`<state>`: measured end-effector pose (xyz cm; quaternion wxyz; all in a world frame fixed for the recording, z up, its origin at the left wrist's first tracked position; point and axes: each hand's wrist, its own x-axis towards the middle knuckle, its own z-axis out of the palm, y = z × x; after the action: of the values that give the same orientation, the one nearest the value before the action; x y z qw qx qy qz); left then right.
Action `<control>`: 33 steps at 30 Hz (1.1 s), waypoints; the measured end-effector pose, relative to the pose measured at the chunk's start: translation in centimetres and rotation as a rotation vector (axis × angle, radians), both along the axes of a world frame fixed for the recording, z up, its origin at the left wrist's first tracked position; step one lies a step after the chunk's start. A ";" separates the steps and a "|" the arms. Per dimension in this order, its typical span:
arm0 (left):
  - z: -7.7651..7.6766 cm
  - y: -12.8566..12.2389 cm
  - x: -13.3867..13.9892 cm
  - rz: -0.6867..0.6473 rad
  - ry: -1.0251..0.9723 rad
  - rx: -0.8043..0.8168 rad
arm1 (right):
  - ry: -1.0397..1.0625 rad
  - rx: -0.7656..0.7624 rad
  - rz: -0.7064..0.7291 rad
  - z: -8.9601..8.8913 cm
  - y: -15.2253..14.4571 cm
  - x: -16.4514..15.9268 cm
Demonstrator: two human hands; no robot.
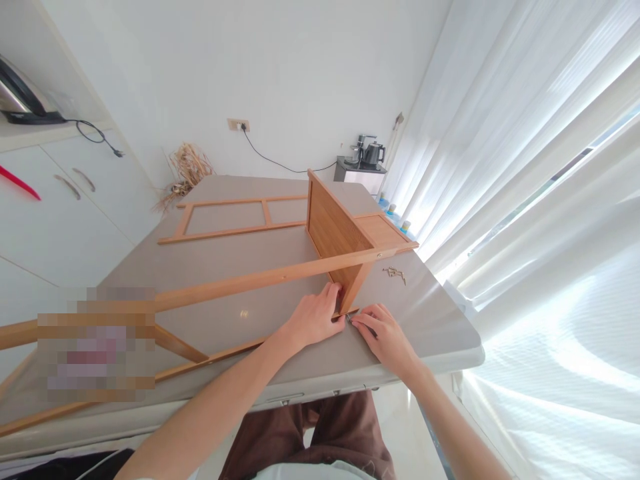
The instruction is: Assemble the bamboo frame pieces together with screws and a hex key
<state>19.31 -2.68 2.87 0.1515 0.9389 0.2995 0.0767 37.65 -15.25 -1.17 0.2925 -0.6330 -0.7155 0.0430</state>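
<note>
Brown trousers (345, 427) nearest my camera, below edge of table (430, 327). Wooden panel (345, 230) upright on table. I see left hand (316, 316) gripping its near lower corner; right hand (383, 333) pinching small metal piece (349, 319) there. Loose screws (396, 273) right of panel.

No words, numbers, brands or signs can be read anywhere here. One patch (95, 353) at the lower left is all blurry squares, so you can't read anything on it.
</note>
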 end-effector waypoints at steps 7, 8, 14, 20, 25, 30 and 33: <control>-0.1 0.0 0.1 0.003 0.003 -0.001 | -0.025 -0.014 0.022 0.6 0.1 0.1; -0.1 0.0 0.1 0.003 0.004 -0.002 | -0.029 -0.014 0.024 0.7 0.1 0.1; 0.1 0.0 0.1 0.001 0.018 -0.002 | -0.055 -0.025 0.029 1.5 0.0 -0.3; 0.3 -0.1 0.1 0.011 0.036 0.004 | -0.060 -0.032 0.013 1.5 0.0 -0.3; 0.6 -0.3 0.1 0.023 0.058 0.008 | -0.042 -0.012 0.007 0.9 0.1 0.1; 0.7 -0.4 0.2 0.039 0.062 0.004 | -0.039 -0.025 0.050 1.4 0.1 0.2; 0.6 -0.4 0.1 0.038 0.051 0.001 | -0.025 -0.055 0.092 2.2 -0.1 0.4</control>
<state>19.43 -3.05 3.50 0.1418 0.9347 0.3210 0.0558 38.01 -15.31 1.01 0.2639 -0.6077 -0.7459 0.0681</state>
